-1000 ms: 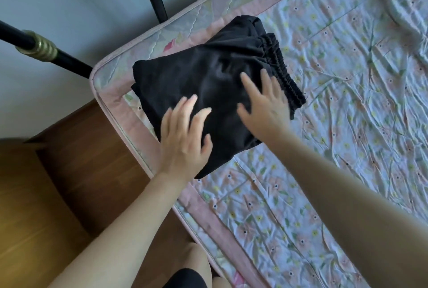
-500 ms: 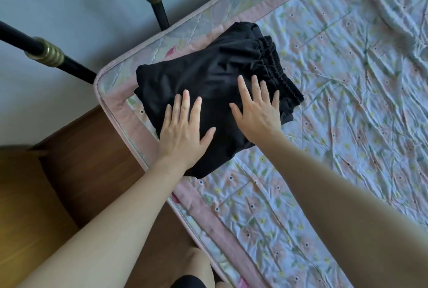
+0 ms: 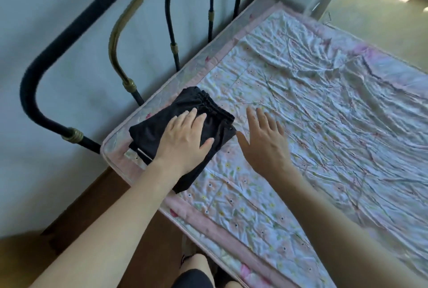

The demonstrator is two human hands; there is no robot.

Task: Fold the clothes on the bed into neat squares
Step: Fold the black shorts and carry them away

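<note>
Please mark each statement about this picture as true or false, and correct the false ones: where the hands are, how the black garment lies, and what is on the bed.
1. The left hand rests flat on the folded black garment. True.
2. The right hand grips the garment's elastic waistband. False: it is open, fingers spread, over the floral bedsheet beside the garment.
3. The garment lies near the mattress corner by the metal bed frame. True.
4. The garment is spread out flat and unfolded. False: it is folded into a compact bundle.
5. The sheet is wrinkled. True.
</note>
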